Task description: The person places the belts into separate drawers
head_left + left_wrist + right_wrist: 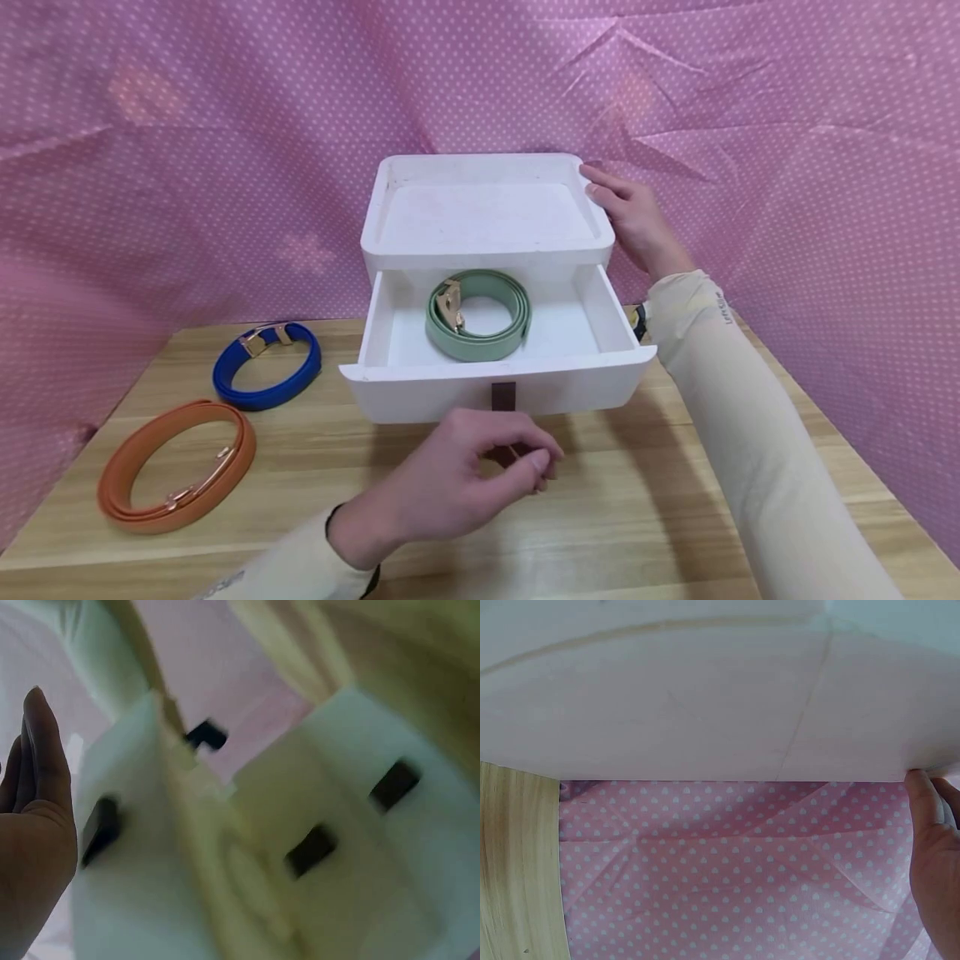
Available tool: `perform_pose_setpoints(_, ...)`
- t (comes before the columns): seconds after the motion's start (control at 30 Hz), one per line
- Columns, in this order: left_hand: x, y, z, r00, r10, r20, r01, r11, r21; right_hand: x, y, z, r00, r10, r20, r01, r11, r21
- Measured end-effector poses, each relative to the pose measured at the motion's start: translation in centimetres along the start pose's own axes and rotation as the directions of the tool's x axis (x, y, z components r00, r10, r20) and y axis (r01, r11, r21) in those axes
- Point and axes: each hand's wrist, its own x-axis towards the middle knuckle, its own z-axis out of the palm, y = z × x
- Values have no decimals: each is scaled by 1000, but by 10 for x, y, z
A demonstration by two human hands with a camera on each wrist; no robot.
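A white drawer unit [487,212] stands at the back, its top drawer [427,400] pulled out. Inside the drawer lies a coiled green belt [480,346] with a gold buckle. My right hand [633,218] rests on the unit's right side near the back corner; its fingers also touch the white side [705,705] in the right wrist view. My left hand [450,479] hovers just in front of the drawer's dark pull tab [503,397], fingers loosely bent and holding nothing. Dark tabs [311,850] on white drawer fronts show blurred in the left wrist view.
On the wooden table [315,467] at the left lie a coiled blue belt [266,396] and, nearer the front, a coiled orange belt [123,479]. A pink dotted cloth [262,150] hangs behind and along both sides.
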Motion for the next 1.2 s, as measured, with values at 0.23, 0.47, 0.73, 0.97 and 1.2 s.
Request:
perform_pose_setpoints(0.23,-8,-27,16,957,-287,46,290,945,-150,0,0,-1,1000,-10,-1,10,1000,6)
perform_pose_setpoints(0.47,-13,-43,23,900,-436,-10,420,873,-247,0,2,-1,1000,-23,-6,23,1000,11)
perform_pose_setpoints(0.73,-15,-45,20,890,-450,-73,411,862,-298,2,5,0,1000,-14,-5,14,1000,13)
perform_pose_setpoints(0.97,-14,-39,20,892,-445,-80,384,840,-384,0,1,-2,1000,-20,-6,20,1000,-5)
perform_pose_setpoints(1.2,-16,-40,25,900,-406,-160,317,860,-400,1,2,0,1000,-29,5,29,999,16)
